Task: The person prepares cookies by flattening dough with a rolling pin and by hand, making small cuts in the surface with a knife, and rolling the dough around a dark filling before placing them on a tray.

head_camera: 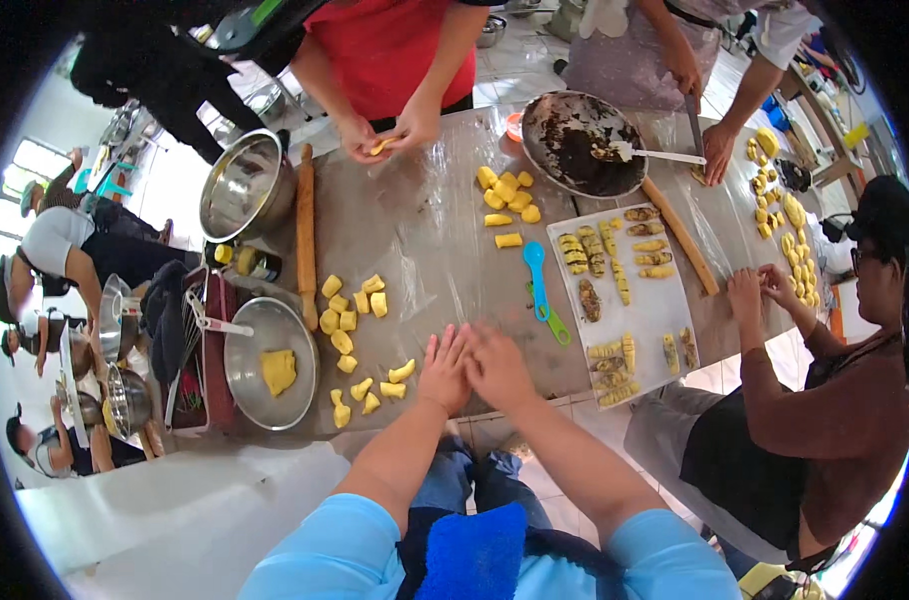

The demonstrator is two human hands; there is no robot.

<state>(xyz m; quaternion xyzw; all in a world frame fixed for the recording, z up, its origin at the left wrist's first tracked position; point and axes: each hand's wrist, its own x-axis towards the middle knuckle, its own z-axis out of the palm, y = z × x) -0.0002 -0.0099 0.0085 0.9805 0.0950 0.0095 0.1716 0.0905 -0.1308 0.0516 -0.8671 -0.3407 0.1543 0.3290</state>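
Note:
My left hand is palm down over the plastic-covered table, its fingers stretched out and slightly apart. Against it lies my right hand, blurred at the fingers and overlapping the left fingertips. Whether anything is under or between the palms is hidden. Left of my hands, several small yellow dough pieces are scattered, some pinched narrow. Behind those sits a group of cut dough chunks. To the right are a blue measuring spoon and a green one.
A lined tray holds shaped, dark-streaked dough pieces. Beyond it stand a pan of dark filling with a spatula and a rolling pin. Left are a steel bowl with dough and another rolling pin. Co-workers' hands work around the table.

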